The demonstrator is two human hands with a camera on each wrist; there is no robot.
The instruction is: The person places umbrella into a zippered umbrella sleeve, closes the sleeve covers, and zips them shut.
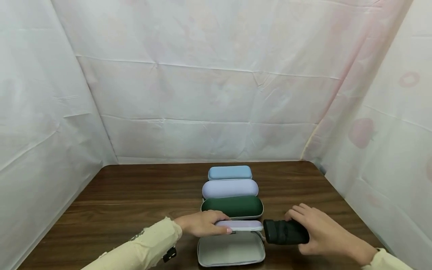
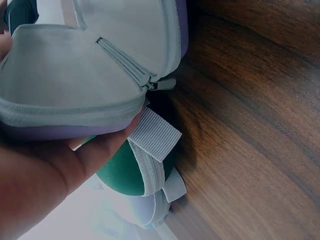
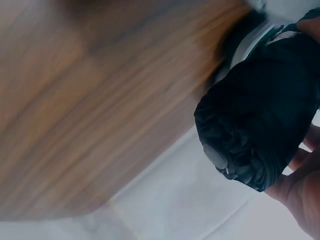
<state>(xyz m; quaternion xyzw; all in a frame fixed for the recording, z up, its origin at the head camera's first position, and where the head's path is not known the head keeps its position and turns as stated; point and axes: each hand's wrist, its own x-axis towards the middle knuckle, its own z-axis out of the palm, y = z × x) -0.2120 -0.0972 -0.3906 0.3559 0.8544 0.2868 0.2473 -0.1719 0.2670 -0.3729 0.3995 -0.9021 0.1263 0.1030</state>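
A lilac zip case with grey lining (image 1: 231, 249) lies unzipped at the table's front, its lid (image 1: 240, 225) raised at the back. My left hand (image 1: 204, 223) holds that lid by its left end, thumb in front and fingers behind. In the left wrist view, the grey zipper pull (image 2: 164, 84) hangs at the hinge corner of the case. To the right of the case, my right hand (image 1: 318, 230) grips a black folded umbrella (image 1: 286, 232) by its right end. The umbrella's gathered fabric (image 3: 250, 115) shows in the right wrist view. Its left end is close to the case lid.
Behind the open case, a green case (image 1: 233, 207), a lilac case (image 1: 230, 188) and a light blue case (image 1: 230, 172) lie closed in a row going back. They stand on a dark wooden table (image 1: 141, 191). White sheeting (image 1: 202, 138) hangs around the table's back and sides.
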